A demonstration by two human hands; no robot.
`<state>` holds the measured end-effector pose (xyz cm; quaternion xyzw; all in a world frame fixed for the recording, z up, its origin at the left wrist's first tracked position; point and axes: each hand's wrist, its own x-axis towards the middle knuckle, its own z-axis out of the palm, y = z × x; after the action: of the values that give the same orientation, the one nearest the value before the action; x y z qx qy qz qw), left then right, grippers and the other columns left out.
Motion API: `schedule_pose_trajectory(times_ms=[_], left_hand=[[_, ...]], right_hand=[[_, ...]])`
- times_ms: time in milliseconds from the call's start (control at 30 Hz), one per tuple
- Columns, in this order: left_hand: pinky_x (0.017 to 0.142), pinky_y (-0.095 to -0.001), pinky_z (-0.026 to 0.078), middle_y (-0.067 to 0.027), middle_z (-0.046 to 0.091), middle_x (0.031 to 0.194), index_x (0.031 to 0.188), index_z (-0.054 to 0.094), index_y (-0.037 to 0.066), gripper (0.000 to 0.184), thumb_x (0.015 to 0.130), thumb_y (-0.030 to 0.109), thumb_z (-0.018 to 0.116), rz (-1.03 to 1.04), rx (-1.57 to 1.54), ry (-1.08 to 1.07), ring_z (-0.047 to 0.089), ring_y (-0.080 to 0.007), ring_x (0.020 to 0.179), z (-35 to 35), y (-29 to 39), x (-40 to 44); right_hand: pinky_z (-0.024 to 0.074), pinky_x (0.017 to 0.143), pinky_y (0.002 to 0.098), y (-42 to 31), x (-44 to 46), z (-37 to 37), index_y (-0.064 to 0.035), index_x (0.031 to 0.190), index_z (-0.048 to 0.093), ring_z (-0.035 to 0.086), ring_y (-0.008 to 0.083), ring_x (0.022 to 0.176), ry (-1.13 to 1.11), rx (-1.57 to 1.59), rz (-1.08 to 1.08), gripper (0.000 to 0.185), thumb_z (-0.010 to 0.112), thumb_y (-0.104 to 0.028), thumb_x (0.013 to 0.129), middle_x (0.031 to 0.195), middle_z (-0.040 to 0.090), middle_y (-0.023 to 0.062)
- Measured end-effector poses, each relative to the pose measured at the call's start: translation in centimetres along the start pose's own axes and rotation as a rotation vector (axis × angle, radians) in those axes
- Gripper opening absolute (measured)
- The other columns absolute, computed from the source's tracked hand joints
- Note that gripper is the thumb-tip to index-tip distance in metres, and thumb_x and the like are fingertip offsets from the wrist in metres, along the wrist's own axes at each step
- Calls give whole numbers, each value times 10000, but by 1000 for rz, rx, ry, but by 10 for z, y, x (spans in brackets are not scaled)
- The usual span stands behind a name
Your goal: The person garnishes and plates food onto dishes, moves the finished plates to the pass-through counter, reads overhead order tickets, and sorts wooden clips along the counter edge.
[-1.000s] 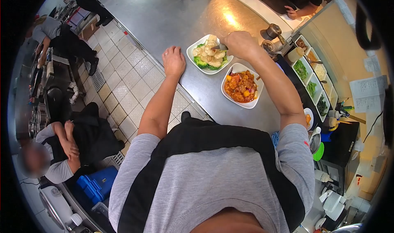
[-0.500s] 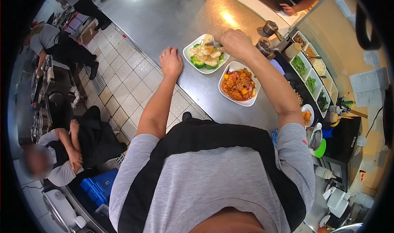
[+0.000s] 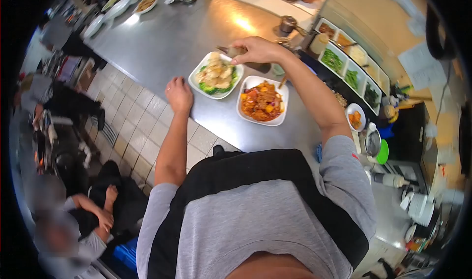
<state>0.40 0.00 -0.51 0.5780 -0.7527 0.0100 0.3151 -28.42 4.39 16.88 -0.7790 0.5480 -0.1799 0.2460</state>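
Observation:
My left hand [image 3: 179, 96] rests on the steel counter's edge, fingers slightly apart and holding nothing, with a ring on one finger. To its right sits a white square bowl [image 3: 233, 88] of pale pieces [image 3: 216, 72] over broccoli [image 3: 209, 88]. Above that bowl's right corner is my right hand [image 3: 258, 51], its thumb and fingers bent around a dark, blurred utensil whose exact kind is unclear. A second white bowl [image 3: 280, 119] stands closer to me, filled with chunks in red-orange sauce [image 3: 263, 102].
The steel counter [image 3: 162, 50] carries several filled dishes [image 3: 146, 4] at its far end. Topping trays [image 3: 351, 78] and a metal pot [image 3: 287, 25] line the right side. A small plate [image 3: 362, 125] lies near my right elbow. Co-workers [image 3: 105, 215] are at the left.
My view has shifted, so bowls and hands appear further left. My right hand has drawn the utensil up from the food in the broccoli bowl. My left hand stays at the counter's edge.

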Motion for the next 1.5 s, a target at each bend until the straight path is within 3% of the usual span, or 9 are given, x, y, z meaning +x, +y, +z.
schedule_pose_trajectory(times_ms=[200,400,500,800,900,1133,1267,1367,1500], left_hand=[[990,-434,358,-145,574,1160,1086,608,45,265,866,165,524,-2,0,-45,495,-324,1123,-5,3,1],[1001,-429,352,-147,568,1177,1109,604,46,279,870,163,521,-13,17,-72,488,-321,1139,-6,5,2],[1003,-430,350,-148,565,1183,1112,604,44,282,869,163,526,-23,18,-81,488,-322,1139,-7,5,2],[1003,-431,350,-153,560,1185,1119,601,39,291,862,156,534,-37,1,-94,489,-324,1135,-10,8,3],[1003,-431,348,-159,558,1182,1119,600,36,291,860,151,535,-32,-5,-95,486,-327,1134,-11,9,3],[1005,-436,343,-164,551,1180,1127,591,33,288,867,143,534,-13,12,-103,476,-332,1145,-13,13,6],[1010,-435,336,-163,542,1187,1133,583,34,287,867,132,536,-26,-12,-126,467,-331,1154,-15,13,7],[1016,-435,329,-162,534,1198,1139,577,35,293,861,118,539,-31,-33,-150,459,-331,1161,-16,12,11],[1022,-438,321,-163,527,1209,1146,572,34,299,857,106,537,-38,-49,-169,450,-334,1171,-17,14,13]], right_hand=[[457,855,279,12,-55,-81,-87,1157,597,575,133,961,348,652,2,423,733,-267,799,1032,621,24],[471,755,279,94,-97,-161,-54,1083,640,592,126,842,1081,45,254,444,754,-349,772,924,647,42],[472,722,277,165,-106,-169,-47,1078,640,593,130,803,1139,-208,331,451,752,-355,768,900,650,49],[505,748,319,303,-125,-118,-92,1052,661,658,210,824,713,-38,475,396,705,-382,785,868,684,117],[508,716,308,251,-131,-135,-95,1034,670,662,207,794,407,298,758,329,685,-334,809,819,681,107],[510,714,364,181,-39,-185,-68,991,670,656,260,769,512,-477,455,243,640,-202,791,862,684,124],[499,812,398,222,43,-153,-85,1039,665,637,297,956,178,-658,416,270,613,-234,821,1029,662,158],[478,871,414,292,76,-120,-120,1082,671,605,324,1039,235,-434,471,288,563,-275,864,1172,613,162],[500,799,409,327,93,-105,-79,1056,677,643,314,926,-71,-442,555,319,577,-284,833,1040,664,162]])
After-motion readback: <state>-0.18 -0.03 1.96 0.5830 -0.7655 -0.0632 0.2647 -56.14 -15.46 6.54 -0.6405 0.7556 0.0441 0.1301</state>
